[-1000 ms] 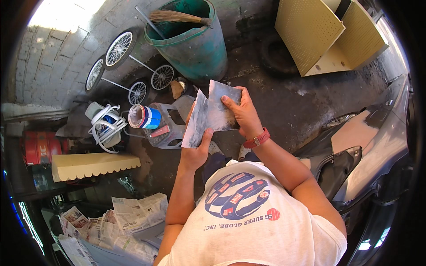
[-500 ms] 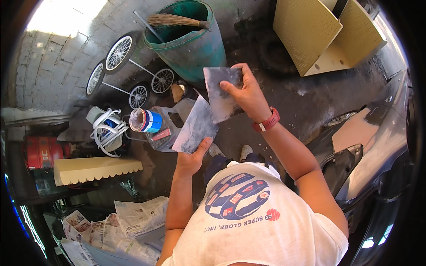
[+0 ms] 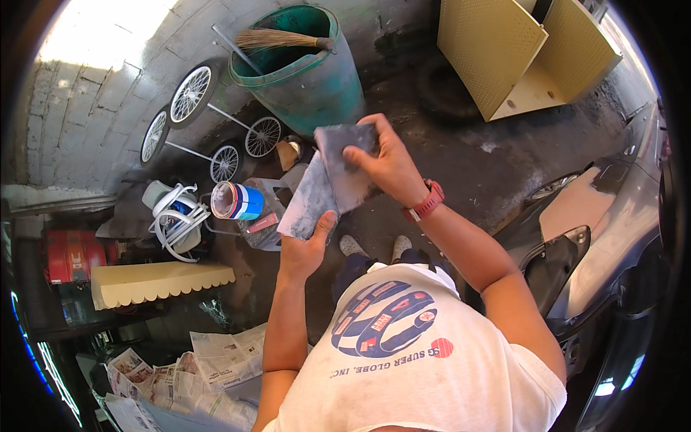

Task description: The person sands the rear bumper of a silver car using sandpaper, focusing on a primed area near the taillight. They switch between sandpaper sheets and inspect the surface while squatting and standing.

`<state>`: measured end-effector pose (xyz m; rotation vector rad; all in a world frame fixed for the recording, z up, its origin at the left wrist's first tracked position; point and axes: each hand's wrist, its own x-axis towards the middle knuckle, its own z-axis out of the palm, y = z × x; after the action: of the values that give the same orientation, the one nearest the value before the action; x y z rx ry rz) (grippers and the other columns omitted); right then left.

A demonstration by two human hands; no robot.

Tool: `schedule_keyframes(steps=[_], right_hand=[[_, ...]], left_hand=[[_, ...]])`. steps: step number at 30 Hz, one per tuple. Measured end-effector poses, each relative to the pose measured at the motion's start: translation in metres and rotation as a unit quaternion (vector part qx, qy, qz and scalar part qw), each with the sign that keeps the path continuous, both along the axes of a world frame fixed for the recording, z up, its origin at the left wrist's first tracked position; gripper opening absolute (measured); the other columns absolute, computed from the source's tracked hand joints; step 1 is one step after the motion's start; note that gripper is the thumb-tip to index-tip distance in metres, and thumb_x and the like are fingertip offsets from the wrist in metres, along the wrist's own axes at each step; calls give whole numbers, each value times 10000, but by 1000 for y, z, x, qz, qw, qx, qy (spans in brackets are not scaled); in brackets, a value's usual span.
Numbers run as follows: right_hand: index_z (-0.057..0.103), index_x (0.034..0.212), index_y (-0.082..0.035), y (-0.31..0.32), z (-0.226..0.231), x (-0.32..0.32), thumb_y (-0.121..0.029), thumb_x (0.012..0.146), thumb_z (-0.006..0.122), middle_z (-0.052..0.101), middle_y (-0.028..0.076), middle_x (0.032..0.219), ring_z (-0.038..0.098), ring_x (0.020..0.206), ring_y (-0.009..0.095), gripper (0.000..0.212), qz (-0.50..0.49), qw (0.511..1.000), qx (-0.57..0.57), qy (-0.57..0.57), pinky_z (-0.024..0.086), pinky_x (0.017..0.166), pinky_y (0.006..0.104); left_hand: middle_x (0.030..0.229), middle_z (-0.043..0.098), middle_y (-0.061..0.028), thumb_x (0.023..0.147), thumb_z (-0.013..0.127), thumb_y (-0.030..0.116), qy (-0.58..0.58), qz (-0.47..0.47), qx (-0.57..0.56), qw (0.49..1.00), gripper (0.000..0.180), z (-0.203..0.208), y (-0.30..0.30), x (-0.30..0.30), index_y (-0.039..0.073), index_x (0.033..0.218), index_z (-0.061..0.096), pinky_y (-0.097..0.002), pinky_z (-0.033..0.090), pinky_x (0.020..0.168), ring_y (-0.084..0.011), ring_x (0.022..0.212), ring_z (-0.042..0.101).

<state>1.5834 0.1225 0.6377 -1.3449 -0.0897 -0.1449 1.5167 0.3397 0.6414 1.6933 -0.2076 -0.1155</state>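
Note:
My left hand (image 3: pixel 305 246) is closed on a flat, pale rectangular plate (image 3: pixel 308 201) smeared with grey, its thumb lying on the face. Gripped between the thumb and fingers of my right hand (image 3: pixel 390 164) is a second flat plate (image 3: pixel 338 155), darker grey at the top and pinkish lower down. The right plate overlaps the left plate's right edge, and they seem to touch there. What the plates are made of, I cannot tell. Beyond my left hand stands an open can (image 3: pixel 248 201) with a blue and white label. A small pinkish-red item (image 3: pixel 262 222) lies beside the can.
A green drum (image 3: pixel 309 86) holding a broom (image 3: pixel 284 39) stands ahead. White-spoked wheels (image 3: pixel 193 95) lean left of it. At the right are a cream pegboard stand (image 3: pixel 497 57) and a car body (image 3: pixel 612 237). Newspaper (image 3: pixel 227 354) covers a surface at the lower left.
The right hand and its plate have moved left and slightly down, now overlapping the left plate. The left hand has shifted a little left and up. The view has moved slightly.

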Motion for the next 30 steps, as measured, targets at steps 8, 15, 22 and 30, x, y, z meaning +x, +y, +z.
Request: schedule_keyframes(steps=[8,15,22,30], right_hand=[[494,1246,-97,7,-7,-16,-151,976,790,669,25,940,581,845,70,404,101,993,-48,-33,505,737,285],[509,1270,-86,-9,11,-26,-167,969,824,708,41,979,618,916,77,442,259,954,-142,-60,535,809,321],[503,1259,-71,-13,-5,-11,-105,947,806,619,20,1048,580,986,102,436,-122,991,-50,29,542,866,323],[482,1291,-96,2,-2,-45,-120,941,781,711,158,919,715,881,239,460,112,985,-106,-79,542,824,437]], left_hand=[[1380,683,-114,998,751,22,5,-36,75,997,610,9,-2,11,-27,1542,480,-336,527,1058,-182,1240,661],[1336,663,-63,967,795,34,130,-165,24,977,563,7,14,11,21,1466,534,-353,510,1068,-166,1233,623],[1386,666,-171,1050,744,169,106,143,0,984,463,-18,4,15,-67,1405,565,-402,471,1129,-251,1245,638],[1412,628,-177,1024,785,281,127,-58,99,985,607,-19,24,11,-73,1445,528,-386,447,1113,-234,1250,588]])
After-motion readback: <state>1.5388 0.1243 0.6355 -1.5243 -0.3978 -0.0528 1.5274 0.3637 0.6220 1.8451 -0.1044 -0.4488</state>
